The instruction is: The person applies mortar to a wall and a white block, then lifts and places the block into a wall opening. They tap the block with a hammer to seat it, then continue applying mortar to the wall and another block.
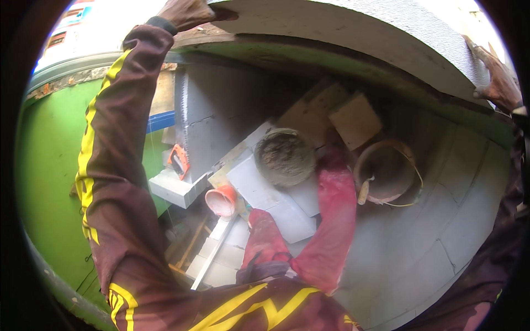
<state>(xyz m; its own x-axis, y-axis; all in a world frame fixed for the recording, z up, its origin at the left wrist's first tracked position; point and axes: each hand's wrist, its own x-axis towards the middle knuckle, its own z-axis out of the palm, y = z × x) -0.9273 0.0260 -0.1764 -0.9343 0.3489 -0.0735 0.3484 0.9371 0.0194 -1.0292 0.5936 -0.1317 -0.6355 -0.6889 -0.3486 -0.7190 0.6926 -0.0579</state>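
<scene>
A long, pale concrete block (359,33) with a rough white face lies across the top of the view, above a green-edged wall top. My left hand (190,14) is closed at its left end, the fingertips partly hidden there. At the far right, my right hand (499,83) grips the other end, with fingers stretched along its side. Both arms are raised and spread wide. Whether the block rests on the wall top or is held just off it, I cannot tell.
Below stand a bucket (259,165) of grey mortar (282,156), a second bucket (386,199) with a wooden-handled tool (363,191), and a small orange bucket (225,191). An orange-handled handsaw (179,160) leans by a white block (171,187). Left is a green wall (55,154).
</scene>
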